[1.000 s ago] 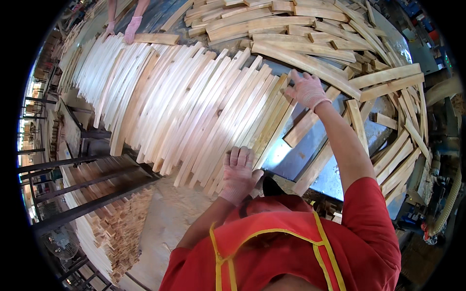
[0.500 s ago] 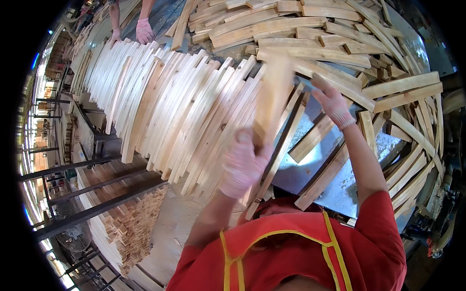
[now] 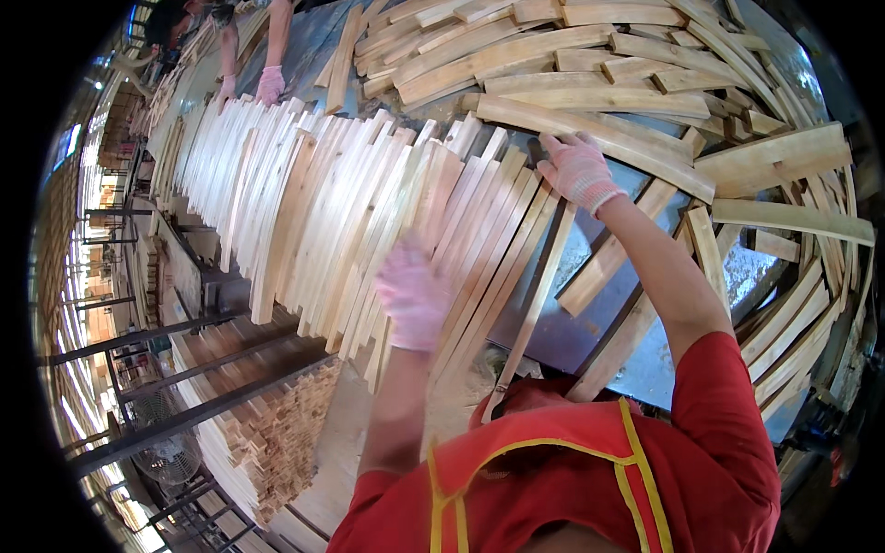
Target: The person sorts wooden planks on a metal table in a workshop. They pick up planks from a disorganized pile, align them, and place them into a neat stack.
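Note:
Pale wooden slats [image 3: 346, 221] stand side by side in a long row on the bench. Over the near part of that row is my left hand [image 3: 413, 293], in a pale pinkish work glove and smeared by motion. A blurred slat [image 3: 435, 189] rises just beyond its fingers; whether the hand grips it I cannot tell. My right hand [image 3: 581, 171], gloved alike, has its fingers stretched out and apart beside a long board [image 3: 627, 147], near the far ends of the row's last slats. It appears to hold nothing.
Loose boards [image 3: 516, 60] are heaped at the far side, more [image 3: 784, 157] at the right. Single boards [image 3: 618, 249] cross the metal tabletop [image 3: 553, 323]. Another person's gloved hands [image 3: 270, 85] are at the row's far end. Lower left are a stacked timber pile [image 3: 277, 452] and dark rails [image 3: 194, 415].
The slat in front of my left hand has shifted left over the row, along with that hand. My right hand has moved left and a little away from me. The view has shifted slightly.

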Motion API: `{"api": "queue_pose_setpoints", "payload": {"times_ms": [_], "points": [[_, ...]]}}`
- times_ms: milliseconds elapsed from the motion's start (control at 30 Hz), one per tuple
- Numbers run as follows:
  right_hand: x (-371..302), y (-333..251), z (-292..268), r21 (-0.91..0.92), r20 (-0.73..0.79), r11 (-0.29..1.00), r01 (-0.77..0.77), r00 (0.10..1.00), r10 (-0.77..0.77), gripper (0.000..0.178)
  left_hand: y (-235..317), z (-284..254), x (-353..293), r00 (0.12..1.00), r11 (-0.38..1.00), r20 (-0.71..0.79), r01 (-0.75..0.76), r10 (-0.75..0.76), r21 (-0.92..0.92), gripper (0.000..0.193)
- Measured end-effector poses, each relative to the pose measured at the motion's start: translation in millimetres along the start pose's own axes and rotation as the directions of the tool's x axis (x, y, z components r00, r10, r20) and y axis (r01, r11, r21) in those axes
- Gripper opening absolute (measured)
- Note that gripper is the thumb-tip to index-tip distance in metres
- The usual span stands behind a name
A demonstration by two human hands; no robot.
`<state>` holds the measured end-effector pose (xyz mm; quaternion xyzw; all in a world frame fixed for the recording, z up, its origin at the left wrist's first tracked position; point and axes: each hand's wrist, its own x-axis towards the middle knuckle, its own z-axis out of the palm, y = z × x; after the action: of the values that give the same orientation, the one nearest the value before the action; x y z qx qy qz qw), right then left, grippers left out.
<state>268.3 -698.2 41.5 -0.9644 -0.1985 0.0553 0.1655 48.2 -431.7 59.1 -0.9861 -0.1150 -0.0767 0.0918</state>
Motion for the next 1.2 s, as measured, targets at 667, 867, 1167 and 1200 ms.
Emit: {"api": "queue_pose_setpoints", "payload": {"times_ms": [667,867,1167,1200], "points": [[-151,33,39,0.009,-0.238,0.77,-0.638,0.747,0.621,0.086,-34,-26,-29,0.901,0.949,0.419,0.224,-0.116,-0.22,0.083],[-127,28,37,0.115,-0.245,0.677,-0.727,0.64,0.729,0.093,-65,-23,-72,0.791,0.954,0.593,0.273,-0.151,-0.122,0.106],[-257,-11,82,0.929,0.134,0.17,-0.328,0.729,0.671,0.08,-145,-29,-53,0.903,0.981,0.383,0.17,-0.195,0.097,0.096],[-272,-30,102,0.944,0.107,0.173,-0.282,0.756,0.645,0.08,-144,-24,-51,0.935,0.99,0.325,0.137,-0.142,0.039,0.093]]}}
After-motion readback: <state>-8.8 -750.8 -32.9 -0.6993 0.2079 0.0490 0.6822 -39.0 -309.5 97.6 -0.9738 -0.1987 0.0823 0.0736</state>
